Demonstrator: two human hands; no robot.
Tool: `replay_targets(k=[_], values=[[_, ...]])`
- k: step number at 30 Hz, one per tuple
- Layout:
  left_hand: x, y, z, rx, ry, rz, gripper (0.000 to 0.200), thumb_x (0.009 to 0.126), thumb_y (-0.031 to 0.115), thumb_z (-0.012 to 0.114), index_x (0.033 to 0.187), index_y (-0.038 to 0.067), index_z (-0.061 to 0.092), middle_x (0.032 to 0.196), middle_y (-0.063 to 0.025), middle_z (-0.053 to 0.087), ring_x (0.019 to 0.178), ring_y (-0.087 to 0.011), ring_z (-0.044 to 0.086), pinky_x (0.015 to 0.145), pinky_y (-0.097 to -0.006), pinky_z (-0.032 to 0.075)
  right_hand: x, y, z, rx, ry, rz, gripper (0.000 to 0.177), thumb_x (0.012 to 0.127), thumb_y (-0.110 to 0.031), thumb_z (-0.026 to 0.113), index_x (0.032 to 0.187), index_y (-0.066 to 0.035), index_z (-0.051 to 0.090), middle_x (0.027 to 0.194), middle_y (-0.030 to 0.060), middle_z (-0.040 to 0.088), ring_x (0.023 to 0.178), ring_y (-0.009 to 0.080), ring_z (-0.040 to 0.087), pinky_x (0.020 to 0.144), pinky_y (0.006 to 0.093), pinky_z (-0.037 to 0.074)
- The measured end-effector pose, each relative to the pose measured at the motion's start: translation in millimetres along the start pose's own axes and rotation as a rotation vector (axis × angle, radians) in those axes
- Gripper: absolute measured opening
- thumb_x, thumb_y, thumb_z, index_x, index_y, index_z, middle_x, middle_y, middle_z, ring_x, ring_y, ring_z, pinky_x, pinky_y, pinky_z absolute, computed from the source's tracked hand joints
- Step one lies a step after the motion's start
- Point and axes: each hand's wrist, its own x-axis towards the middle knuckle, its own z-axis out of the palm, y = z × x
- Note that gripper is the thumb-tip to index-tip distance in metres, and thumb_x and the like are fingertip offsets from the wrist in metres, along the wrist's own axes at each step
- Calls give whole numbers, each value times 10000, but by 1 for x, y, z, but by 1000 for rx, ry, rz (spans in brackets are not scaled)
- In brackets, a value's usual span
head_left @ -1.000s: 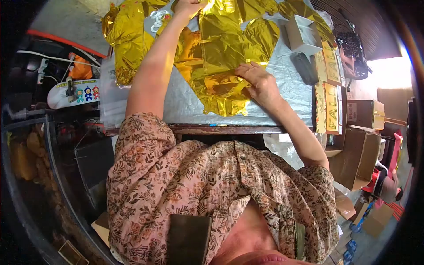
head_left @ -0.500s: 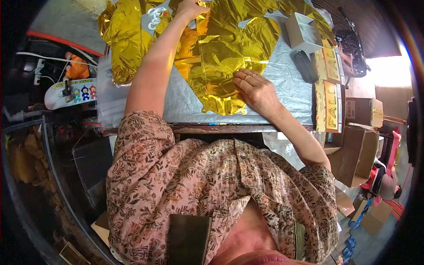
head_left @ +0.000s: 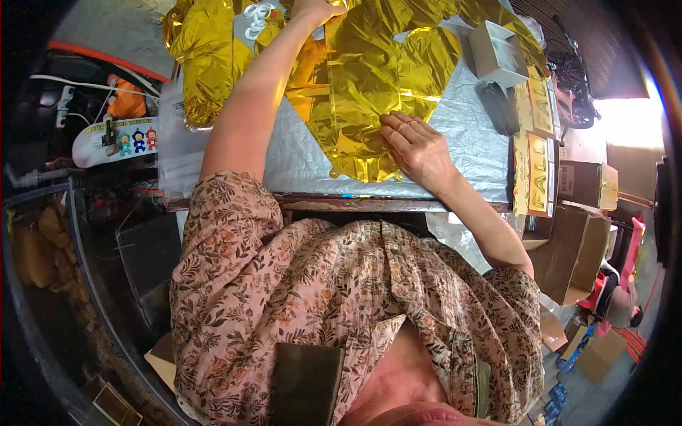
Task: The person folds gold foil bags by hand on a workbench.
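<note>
A flat, shiny gold foil balloon (head_left: pixel 362 92) lies across the table, its narrow tabbed end towards me. At the far side, my left hand (head_left: pixel 317 11) is closed with finger and thumb pinched at the foil; the frame's top edge cuts off part of it. My right hand (head_left: pixel 423 148) rests flat on the lower right edge of the balloon, fingers stretched out. More gold foil (head_left: pixel 208 64) lies crumpled to the left, beside a bundle of white cord (head_left: pixel 257 21).
The table has a silvery-grey cover (head_left: pixel 469 135). At its right stand an open white box (head_left: pixel 497 53), a dark pouch-like object (head_left: pixel 499 106) and lettered boxes (head_left: pixel 538 174). A skateboard (head_left: pixel 114 142) is at left. Cardboard boxes (head_left: pixel 579 248) and a person (head_left: pixel 619 298) are at right.
The whole view has shifted slightly, so the table sits a little further right. My left hand has moved slightly along the balloon's far part; my right hand stays flat on the foil.
</note>
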Motion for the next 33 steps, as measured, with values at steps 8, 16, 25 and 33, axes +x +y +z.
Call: replay_targets(k=[8,16,25,33], values=[[-23,18,0,141,144,75,318,813,227,842,1100,127,750,1168,-125,738,1063,-329,691,922,-435,539,3,1,-2,-39,10,-20,227,864,-93,741,1079,-31,700,1207,109,725,1135,290,707,950,401,581],[-106,16,-5,143,17,713,251,937,191,719,1128,30,739,1171,-159,716,1106,-363,640,973,-459,493,1,4,-2,75,57,33,283,839,-93,776,1110,-22,735,1197,123,736,1046,284,738,860,370,628],[-151,-11,21,109,20,804,268,932,227,724,1082,6,744,1153,-167,717,1105,-367,636,986,-462,484,-5,-9,-10,46,78,-75,279,823,-94,795,1086,-39,722,1128,96,747,1045,278,731,891,391,597],[-177,2,14,108,-15,847,291,901,259,746,1087,34,751,1195,-135,713,1154,-348,620,978,-465,474,-10,-31,-14,37,74,-55,235,809,-86,817,1015,-32,719,1077,100,758,989,270,742,849,373,605]])
